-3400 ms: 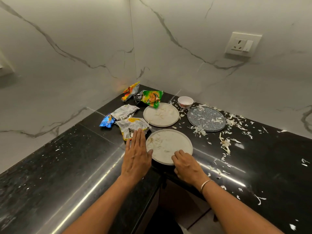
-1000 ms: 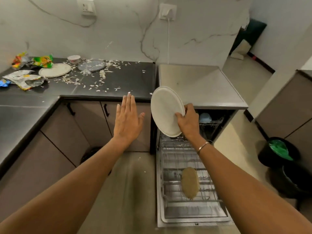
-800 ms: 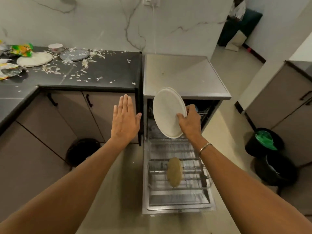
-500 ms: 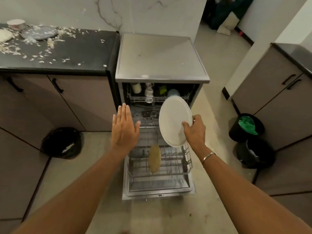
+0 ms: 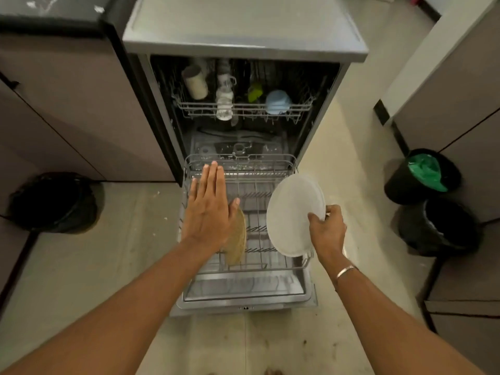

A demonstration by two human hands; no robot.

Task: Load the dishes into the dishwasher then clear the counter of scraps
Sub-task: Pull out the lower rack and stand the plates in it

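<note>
My right hand (image 5: 328, 230) grips a white round plate (image 5: 293, 213) by its right rim, held on edge above the right side of the pulled-out lower rack (image 5: 258, 182). The dishwasher (image 5: 243, 36) stands open in front of me. A tan plate (image 5: 237, 240) stands upright in the rack, partly hidden behind my left hand (image 5: 208, 209). That hand hovers flat with straight fingers over the rack's left side and holds nothing.
The upper rack (image 5: 243, 108) carries a beige mug (image 5: 195, 82), a glass, a green item and a blue bowl (image 5: 278, 100). A black bin (image 5: 55, 201) stands on the floor at left. Two black bins (image 5: 422, 175) stand at right, one with a green liner. The black counter's corner (image 5: 54, 14) shows top left.
I have come closer and look down more steeply at the dishwasher. The plate in my right hand has dropped toward the lower rack's right side. My left hand moved down over the rack.
</note>
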